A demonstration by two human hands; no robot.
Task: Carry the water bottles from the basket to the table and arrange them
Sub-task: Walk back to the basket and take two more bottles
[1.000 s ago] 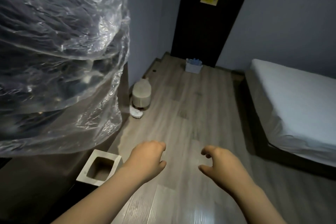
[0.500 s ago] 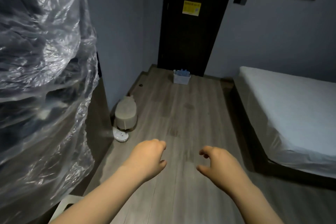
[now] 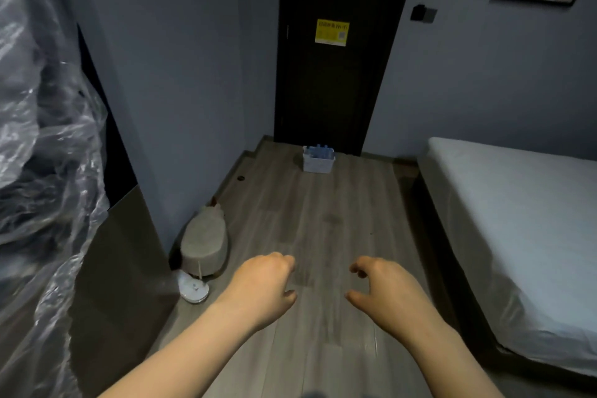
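A small white basket (image 3: 318, 164) stands on the wooden floor at the far end of the room, in front of a dark door. Blue-capped water bottles (image 3: 319, 150) stick up out of it. My left hand (image 3: 263, 289) and my right hand (image 3: 384, 294) hang in front of me over the floor, far short of the basket. Both have loosely curled fingers and hold nothing. No table is in view.
A bed with a white mattress (image 3: 520, 236) fills the right side. Crinkled clear plastic wrap (image 3: 42, 171) over a dark bulk fills the left. A beige round appliance (image 3: 205, 245) and a white disc (image 3: 193, 291) sit on the floor by the left wall.
The view has lifted and moved forward: the basket and door sit lower and larger in frame, the plastic wrap has slid left, and the white bin has left view. Both hands stay empty.
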